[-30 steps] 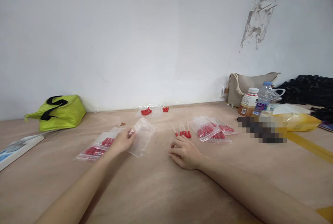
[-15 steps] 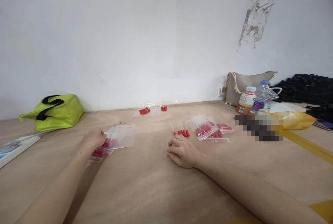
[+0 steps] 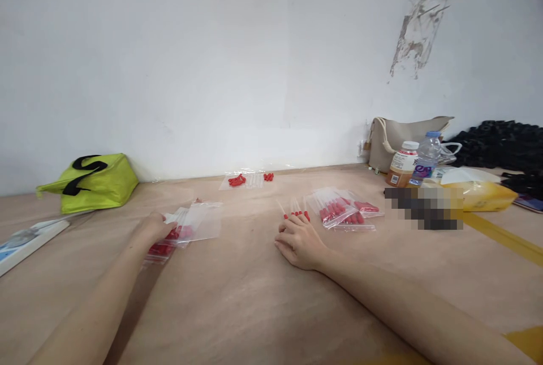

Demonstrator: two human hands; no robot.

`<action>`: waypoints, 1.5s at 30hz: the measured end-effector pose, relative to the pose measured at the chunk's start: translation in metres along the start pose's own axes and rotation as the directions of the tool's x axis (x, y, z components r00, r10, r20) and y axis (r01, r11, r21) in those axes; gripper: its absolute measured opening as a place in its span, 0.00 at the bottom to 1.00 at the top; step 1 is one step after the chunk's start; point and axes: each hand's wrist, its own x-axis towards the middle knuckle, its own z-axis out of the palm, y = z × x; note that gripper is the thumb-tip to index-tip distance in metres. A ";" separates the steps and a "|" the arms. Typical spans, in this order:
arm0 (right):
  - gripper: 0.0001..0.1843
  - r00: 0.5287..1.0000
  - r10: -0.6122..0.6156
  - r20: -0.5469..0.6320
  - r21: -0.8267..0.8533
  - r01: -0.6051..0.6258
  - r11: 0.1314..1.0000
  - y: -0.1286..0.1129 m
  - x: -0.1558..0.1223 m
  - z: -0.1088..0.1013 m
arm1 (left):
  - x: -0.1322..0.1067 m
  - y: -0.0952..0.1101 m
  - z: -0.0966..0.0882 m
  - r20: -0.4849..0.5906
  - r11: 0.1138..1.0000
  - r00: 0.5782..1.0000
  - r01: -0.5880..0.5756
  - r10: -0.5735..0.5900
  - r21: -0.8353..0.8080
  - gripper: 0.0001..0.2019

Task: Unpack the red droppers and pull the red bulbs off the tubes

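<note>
Bent fingers of my left hand [image 3: 153, 230] close on the near left edge of a stack of clear zip bags [image 3: 206, 223], where a whitish bag edge shows by the fingertips. Through the plastic I see red bulbs [image 3: 183, 233]. My right hand [image 3: 302, 241] rests palm down on the table, fingers loosely bent and apart. Its knuckles partly cover a short row of droppers [image 3: 306, 216] with red bulbs and thin clear stems. Just to the right lies a pile of zip bags filled with droppers [image 3: 339, 209].
Against the wall lies another clear bag with red-bulbed droppers [image 3: 236, 180]. A lime-green bag [image 3: 99, 184] and a white tray-like object [image 3: 34, 246] are at left. At right stand a beige bag [image 3: 382, 147], a drink bottle [image 3: 404, 164], a water bottle [image 3: 427, 155] and a yellow packet [image 3: 487, 195].
My left hand has shifted slightly left, and a whitish bag edge shows more at its fingertips. My right hand has moved slightly up, covering more of the red bulbs.
</note>
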 end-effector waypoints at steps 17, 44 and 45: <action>0.12 0.984 0.173 0.044 0.039 -0.174 0.984 0.010 0.001 0.001 | -0.057 0.084 -0.015 0.032 0.778 0.991 -0.080 0.127 -0.623 0.17; 0.07 0.993 0.054 -0.108 0.070 -0.046 0.996 0.019 0.000 0.005 | -0.116 0.113 0.074 -0.301 0.467 0.530 -0.846 0.793 -0.257 0.09; 0.07 0.993 0.059 -0.104 0.075 -0.051 0.996 0.019 0.000 0.004 | -0.117 0.114 0.074 -0.302 0.437 0.496 -0.866 0.814 -0.245 0.08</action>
